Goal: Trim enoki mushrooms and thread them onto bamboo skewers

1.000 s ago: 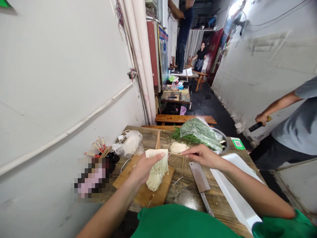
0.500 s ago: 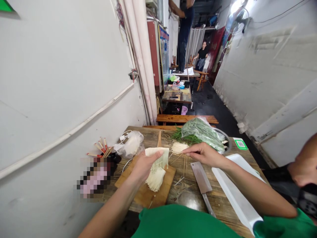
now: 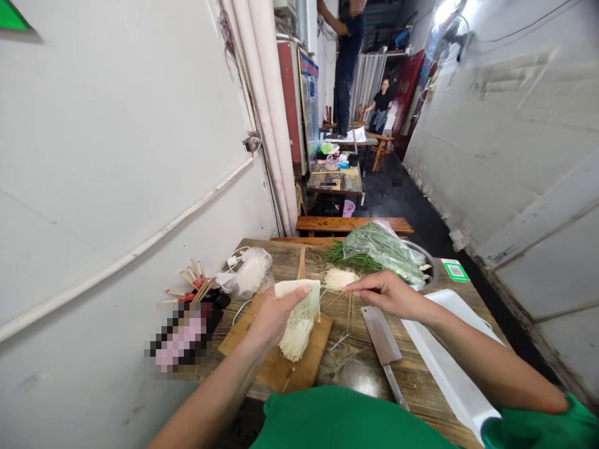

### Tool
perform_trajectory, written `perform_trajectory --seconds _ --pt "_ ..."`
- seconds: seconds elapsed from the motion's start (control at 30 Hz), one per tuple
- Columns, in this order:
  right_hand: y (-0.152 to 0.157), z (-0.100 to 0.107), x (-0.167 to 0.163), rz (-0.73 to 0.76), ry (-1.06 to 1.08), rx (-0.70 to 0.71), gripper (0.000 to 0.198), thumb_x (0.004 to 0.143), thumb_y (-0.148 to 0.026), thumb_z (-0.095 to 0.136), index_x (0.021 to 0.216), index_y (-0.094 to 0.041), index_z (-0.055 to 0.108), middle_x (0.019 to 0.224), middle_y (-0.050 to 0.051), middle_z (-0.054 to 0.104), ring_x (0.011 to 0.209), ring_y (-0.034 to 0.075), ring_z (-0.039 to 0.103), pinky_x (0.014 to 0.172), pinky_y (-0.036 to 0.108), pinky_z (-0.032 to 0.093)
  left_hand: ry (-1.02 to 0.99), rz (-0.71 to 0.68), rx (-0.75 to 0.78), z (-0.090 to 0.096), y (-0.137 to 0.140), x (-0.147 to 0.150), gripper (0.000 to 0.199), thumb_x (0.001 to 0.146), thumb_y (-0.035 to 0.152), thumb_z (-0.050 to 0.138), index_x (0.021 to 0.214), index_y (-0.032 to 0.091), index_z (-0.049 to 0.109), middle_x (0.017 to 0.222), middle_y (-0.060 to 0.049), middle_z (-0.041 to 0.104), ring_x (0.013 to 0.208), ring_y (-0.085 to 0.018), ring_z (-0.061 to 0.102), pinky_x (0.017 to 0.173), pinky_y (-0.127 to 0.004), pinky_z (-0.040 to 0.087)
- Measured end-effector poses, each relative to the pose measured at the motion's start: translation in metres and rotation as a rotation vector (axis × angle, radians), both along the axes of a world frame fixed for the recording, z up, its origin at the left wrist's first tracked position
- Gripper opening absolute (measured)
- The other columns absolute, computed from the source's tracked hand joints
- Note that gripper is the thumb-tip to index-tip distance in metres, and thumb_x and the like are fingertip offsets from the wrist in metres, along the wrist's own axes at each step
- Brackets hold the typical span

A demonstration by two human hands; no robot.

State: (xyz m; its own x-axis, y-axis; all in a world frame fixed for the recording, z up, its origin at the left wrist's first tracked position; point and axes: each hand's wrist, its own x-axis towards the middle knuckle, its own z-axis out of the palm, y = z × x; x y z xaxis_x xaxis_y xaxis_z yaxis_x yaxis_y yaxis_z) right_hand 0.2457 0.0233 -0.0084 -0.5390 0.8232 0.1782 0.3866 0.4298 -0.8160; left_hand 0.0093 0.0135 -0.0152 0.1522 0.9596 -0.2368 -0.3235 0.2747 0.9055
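**Cream-white enoki bunch (image 3: 304,300) in the left hand (image 3: 272,317), right hand (image 3: 388,294) pinched just beside it**

Taking twelve o'clock as straight ahead of the wearer and the wooden cutting board (image 3: 309,358) as the dial's centre, the held enoki bunch is over the board's far edge. The left hand grips it, thumb lying across the near side, the thin stems hanging down. The right hand, toward one o'clock, has thumb and forefinger nearly together; a thin stick seems to run from them toward the bunch, but it is too fine to be sure.

Below the held bunch, an enoki clump (image 3: 296,344) lies on the board. A flat enoki portion (image 3: 337,278) rests on the desk (image 3: 341,368) at one o'clock, by the right fingertips. A sheaf of bamboo skewers (image 3: 302,263) lies just past twelve, a clear plastic bag (image 3: 253,272) at eleven. At three o'clock is a cleaver (image 3: 380,333), its handle toward the wearer, with a white tray (image 3: 428,337) beyond it under the right forearm. Between one and two, bagged green chives (image 3: 381,249) lie in a metal bowl (image 3: 433,271); a QR-code card (image 3: 455,271) sits at two.
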Motion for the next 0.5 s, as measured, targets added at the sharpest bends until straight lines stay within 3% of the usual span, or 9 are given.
perform_trajectory --seconds 0.1,0.27,0.43,0.5 --pt "-0.001 0.000 0.000 -0.002 0.015 -0.024 0.026 0.083 -0.019 0.050 0.102 -0.018 0.068 0.097 0.004 0.070 0.085 0.015 0.065 0.077 0.024 0.049 -0.037 0.005 -0.016 0.000 -0.002 0.001 0.025 0.064 0.025 0.074 0.084 0.011 0.069 0.080 -0.007 0.072 0.070 -0.018 0.065 0.066 -0.030 0.052" --pt "-0.002 0.003 0.001 0.012 -0.010 -0.031 0.027 0.084 -0.019 0.049 0.104 -0.018 0.067 0.096 0.004 0.070 0.083 0.014 0.064 0.073 0.023 0.048 0.001 0.071 0.034 -0.004 -0.002 0.002 0.024 0.061 0.026 0.076 0.078 0.010 0.069 0.072 -0.007 0.071 0.064 -0.017 0.064 0.062 -0.028 0.051" --pt "-0.005 0.010 -0.005 0.057 -0.113 0.047 0.032 0.086 -0.018 0.048 0.116 -0.019 0.059 0.088 0.003 0.069 0.068 0.011 0.060 0.064 0.021 0.046 0.079 0.074 0.068 -0.003 -0.005 0.003 0.026 0.059 0.026 0.077 0.079 0.011 0.070 0.074 -0.006 0.072 0.064 -0.017 0.063 0.062 -0.027 0.050" --pt "-0.010 0.011 -0.009 0.068 -0.086 0.083 0.030 0.086 -0.019 0.048 0.114 -0.018 0.060 0.086 0.003 0.069 0.070 0.012 0.061 0.066 0.022 0.046 0.128 0.056 0.076 -0.001 -0.010 0.002 0.024 0.059 0.026 0.077 0.077 0.012 0.071 0.073 -0.005 0.072 0.064 -0.017 0.064 0.062 -0.026 0.050"
